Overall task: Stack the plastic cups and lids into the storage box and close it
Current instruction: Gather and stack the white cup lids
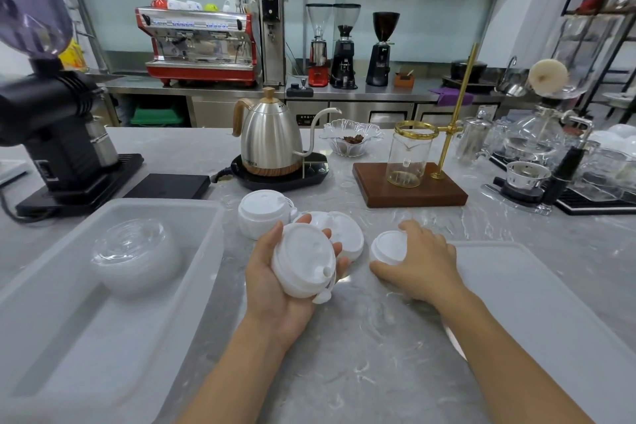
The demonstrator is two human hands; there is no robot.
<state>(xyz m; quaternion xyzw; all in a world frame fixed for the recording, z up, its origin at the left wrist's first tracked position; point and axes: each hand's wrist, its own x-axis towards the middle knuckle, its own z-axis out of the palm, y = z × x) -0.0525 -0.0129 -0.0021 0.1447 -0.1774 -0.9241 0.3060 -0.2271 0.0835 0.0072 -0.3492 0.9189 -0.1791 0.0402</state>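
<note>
Lids point(304, 262) sit stacked in our left hand point(275, 286), fingers curled round them; our right hand point(421, 263) grips another lid stack point(387, 248) on the tabletop point(361, 354), right of the storage box point(69, 337).

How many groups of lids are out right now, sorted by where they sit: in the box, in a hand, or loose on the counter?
In the storage box: 1, the clear lid stack
In a hand: 2, white lid stacks in the left hand and under the right hand
Loose on the counter: 2, a white lid stack and a white lid
Total: 5
</note>
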